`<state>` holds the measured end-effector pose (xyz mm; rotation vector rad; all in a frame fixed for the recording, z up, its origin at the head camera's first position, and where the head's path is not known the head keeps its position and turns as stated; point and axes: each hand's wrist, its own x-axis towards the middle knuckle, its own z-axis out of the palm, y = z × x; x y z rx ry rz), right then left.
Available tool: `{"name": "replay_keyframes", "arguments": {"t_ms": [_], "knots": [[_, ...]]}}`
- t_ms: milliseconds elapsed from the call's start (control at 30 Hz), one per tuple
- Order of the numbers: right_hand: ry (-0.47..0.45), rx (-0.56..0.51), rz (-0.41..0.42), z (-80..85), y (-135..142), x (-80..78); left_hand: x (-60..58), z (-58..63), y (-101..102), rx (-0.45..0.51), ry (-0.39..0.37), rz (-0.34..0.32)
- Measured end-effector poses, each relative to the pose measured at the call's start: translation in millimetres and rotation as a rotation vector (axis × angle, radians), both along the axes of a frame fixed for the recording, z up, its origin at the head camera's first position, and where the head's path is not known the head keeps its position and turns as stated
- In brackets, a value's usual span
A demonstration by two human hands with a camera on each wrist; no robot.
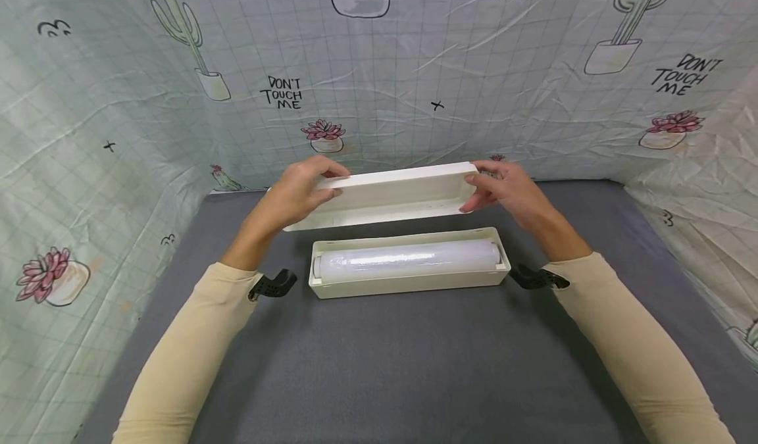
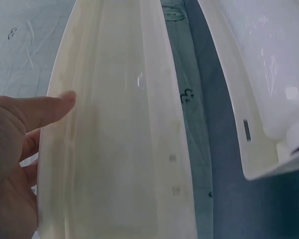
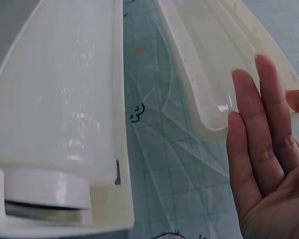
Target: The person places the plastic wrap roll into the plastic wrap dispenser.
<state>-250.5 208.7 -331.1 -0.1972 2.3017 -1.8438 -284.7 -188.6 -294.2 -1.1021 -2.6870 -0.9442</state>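
Observation:
A long white box lid [image 1: 391, 197] is held up and tilted, its hollow inside facing me. Pinched at its left end, it sits between the thumb and fingers of my left hand [image 1: 299, 191]; the left wrist view shows the thumb [image 2: 50, 110] over the long edge. My right hand [image 1: 506, 187] grips the right end, fingers spread along it. Below and nearer to me, the box base [image 1: 414, 285] rests on the table with a roll of cling film [image 1: 408, 260] lying lengthwise inside. The base stands apart from the lid, and neither hand touches it.
A dark grey cloth [image 1: 403, 358] covers the table. Behind and at both sides hangs a pale printed curtain [image 1: 403, 75] with cactus drawings. Black wrist mounts [image 1: 274, 284] jut inward from both sleeves, close to the base's two ends.

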Motion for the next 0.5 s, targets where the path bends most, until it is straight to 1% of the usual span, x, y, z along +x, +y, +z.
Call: {"name": "replay_keyframes", "arguments": {"t_ms": [233,400,500], "knots": [[0.006,-0.001,-0.065,2.7,12.3,5.3,1.3,0.9,-28.7,0.056,0.017,0.154],[0.033,-0.005,-0.084,0.7,21.8,7.4,2.8,-5.3,-46.4,0.081,-0.039,0.285],[0.060,-0.040,-0.087,-0.8,25.2,7.2,4.7,-9.3,-53.4,0.100,-0.064,0.335]]}}
